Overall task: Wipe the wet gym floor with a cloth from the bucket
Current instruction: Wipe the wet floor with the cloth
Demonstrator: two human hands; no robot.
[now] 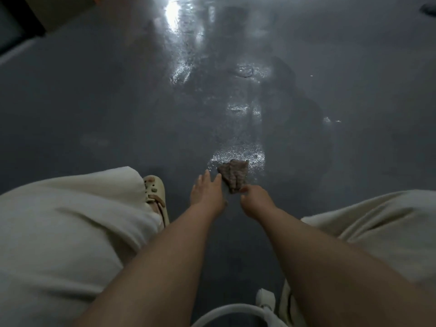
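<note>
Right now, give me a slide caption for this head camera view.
Crouched person's right hand pinches a brown cloth on the wet grey floor, left hand open beside it.

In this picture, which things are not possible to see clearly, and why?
- Bucket, head view: only a white curved rim shows; the bottom edge cuts off the rest.
- Right hand: its fingertips are hidden under the hand and the cloth.
- Dark object, top right corner: cut off and blurred.
- Left hand: motion blur.

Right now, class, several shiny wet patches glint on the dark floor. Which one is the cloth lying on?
The nearest wet patch, just ahead of the hands. The brown cloth overlaps its near edge, pinched by the right hand; the other glints lie farther off, untouched.
</note>
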